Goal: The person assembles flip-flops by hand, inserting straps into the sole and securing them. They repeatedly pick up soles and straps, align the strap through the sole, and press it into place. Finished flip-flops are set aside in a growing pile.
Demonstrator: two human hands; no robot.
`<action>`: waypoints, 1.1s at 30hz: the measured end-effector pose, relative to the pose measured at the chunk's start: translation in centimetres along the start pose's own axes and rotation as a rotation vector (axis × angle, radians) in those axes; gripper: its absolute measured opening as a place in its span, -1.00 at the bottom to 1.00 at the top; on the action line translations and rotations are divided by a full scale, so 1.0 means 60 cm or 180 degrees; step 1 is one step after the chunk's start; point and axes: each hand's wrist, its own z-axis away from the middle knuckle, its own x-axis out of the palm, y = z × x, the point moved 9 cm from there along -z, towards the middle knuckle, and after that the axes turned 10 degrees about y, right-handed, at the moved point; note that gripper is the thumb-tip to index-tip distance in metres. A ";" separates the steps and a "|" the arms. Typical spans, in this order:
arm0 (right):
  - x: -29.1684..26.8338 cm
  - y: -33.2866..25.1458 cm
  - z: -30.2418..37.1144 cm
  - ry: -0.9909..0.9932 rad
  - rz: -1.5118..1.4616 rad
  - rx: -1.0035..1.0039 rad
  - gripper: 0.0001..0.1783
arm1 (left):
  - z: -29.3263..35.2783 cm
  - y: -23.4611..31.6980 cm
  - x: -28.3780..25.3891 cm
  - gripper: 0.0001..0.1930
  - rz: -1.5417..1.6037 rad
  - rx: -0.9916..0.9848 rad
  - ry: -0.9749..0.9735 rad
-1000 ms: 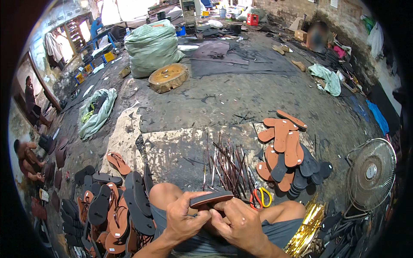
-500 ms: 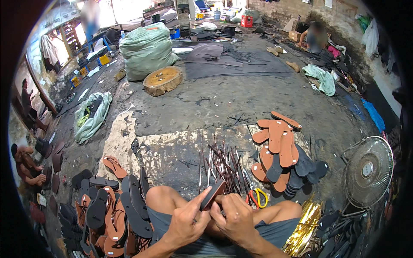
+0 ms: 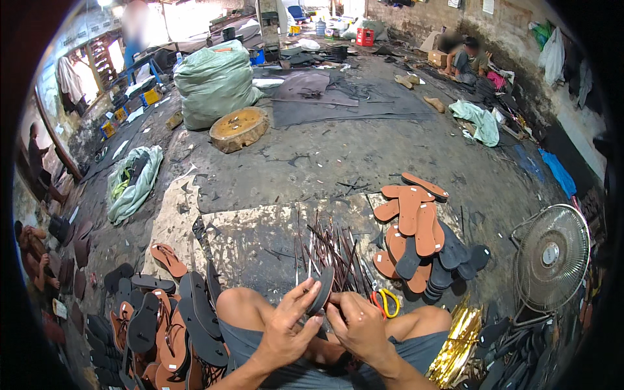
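Note:
Above my lap, my left hand point(image 3: 290, 326) is closed around a flip-flop sole point(image 3: 321, 294), tilted up, dark on the side that shows. My right hand point(image 3: 359, 326) is pinched at the sole's right edge; whatever its fingertips grip is hidden. Just beyond lies a bundle of thin dark brown straps point(image 3: 331, 244), with scissors point(image 3: 389, 303) with yellow and red handles at its right. Loose brown and black soles point(image 3: 409, 211) are heaped to the right of the straps. Strapped flip-flops point(image 3: 174, 344) pile up by my left knee.
A standing fan point(image 3: 551, 257) is at the right, with shiny gold strips point(image 3: 455, 344) nearer my leg. Farther off are a round wooden block point(image 3: 239, 129), a big pale green sack point(image 3: 214, 84) and dark sheets point(image 3: 351, 107). Other people sit at far right and left.
The sole in my left hand has turned more upright and dropped slightly. My right hand stays pinched beside it. The whole view has shifted a little.

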 end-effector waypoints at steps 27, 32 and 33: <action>0.133 0.166 0.122 0.0621 -0.3606 0.3152 -0.59 | -0.031 0.002 -0.018 -0.76 -0.1124 0.0887 0.0921; 0.085 0.174 0.102 -0.0504 -0.3183 0.2657 -0.54 | -0.036 -0.036 0.001 -0.57 0.2686 -0.0487 0.0119; 0.076 0.168 0.095 -0.0997 -0.3103 0.2404 -0.51 | -0.032 -0.050 0.002 -0.49 0.2828 -0.0890 0.0202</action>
